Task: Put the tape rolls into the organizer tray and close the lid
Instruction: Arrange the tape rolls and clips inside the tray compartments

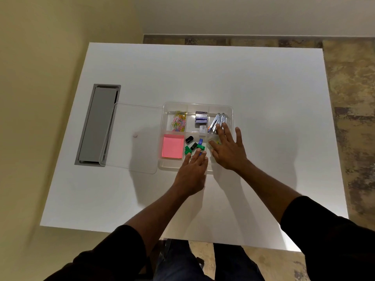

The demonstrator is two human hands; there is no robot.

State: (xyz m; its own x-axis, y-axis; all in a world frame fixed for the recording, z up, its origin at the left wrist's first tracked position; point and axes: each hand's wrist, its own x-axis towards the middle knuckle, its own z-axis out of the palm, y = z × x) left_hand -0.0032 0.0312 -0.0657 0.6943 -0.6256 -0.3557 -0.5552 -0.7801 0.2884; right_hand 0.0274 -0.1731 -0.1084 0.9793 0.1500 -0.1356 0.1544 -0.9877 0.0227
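The clear organizer tray (pixel 197 104) stands mid-table with several compartments. Its clear lid (pixel 134 122) lies flat on the table, touching the tray's left side. My right hand (pixel 229 151) is spread flat, fingers apart, over the front right compartment. A translucent, yellowish tape roll (pixel 212 141) peeks out beside its thumb; the rest of that compartment is hidden. My left hand (pixel 190 173) rests at the tray's front edge, its fingers extended over the middle front compartment and holding nothing.
In the tray are pink sticky notes (pixel 172 146), coloured paper clips (pixel 179 121), purple staple boxes (pixel 201 118), metal clips (pixel 218 119) and green, black and blue small clips (pixel 191 147). A grey cable hatch (pixel 97 124) is set into the white table (pixel 263 88) on the left.
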